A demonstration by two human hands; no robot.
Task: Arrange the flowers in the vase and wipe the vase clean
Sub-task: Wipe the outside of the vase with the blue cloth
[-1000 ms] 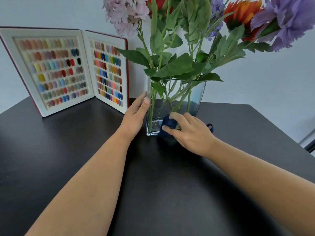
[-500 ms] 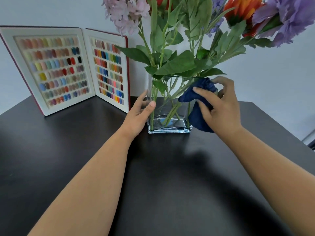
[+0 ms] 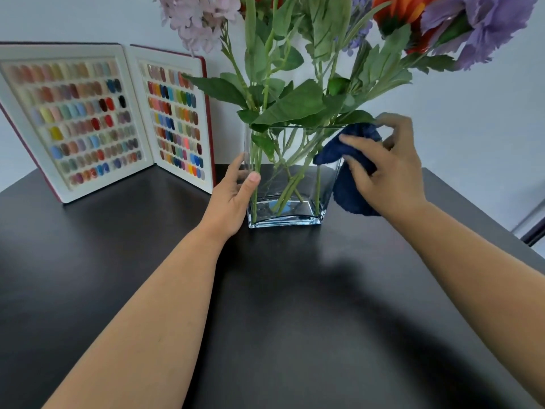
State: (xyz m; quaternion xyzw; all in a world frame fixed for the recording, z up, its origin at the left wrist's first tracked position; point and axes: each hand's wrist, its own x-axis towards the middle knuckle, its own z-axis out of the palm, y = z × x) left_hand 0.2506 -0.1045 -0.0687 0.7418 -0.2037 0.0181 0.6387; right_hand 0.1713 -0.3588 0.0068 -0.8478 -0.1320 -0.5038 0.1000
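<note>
A clear square glass vase (image 3: 306, 184) stands on the black table (image 3: 265, 305), with several green stems inside. The flowers (image 3: 486, 28) spread above it: purple, orange, pink and red blooms with green leaves. My left hand (image 3: 233, 199) grips the vase's left side, thumb on the front face. A dark blue cloth (image 3: 352, 172) is pressed against the upper right side of the vase, and my right hand (image 3: 386, 169) is closed around it.
An open book of coloured nail samples (image 3: 97, 119) stands upright at the back left of the table, close to the vase. A white wall is behind. The table's right edge runs diagonally at far right.
My right hand carried the cloth from the vase's lower front up to its upper right side. The left hand kept its hold on the vase.
</note>
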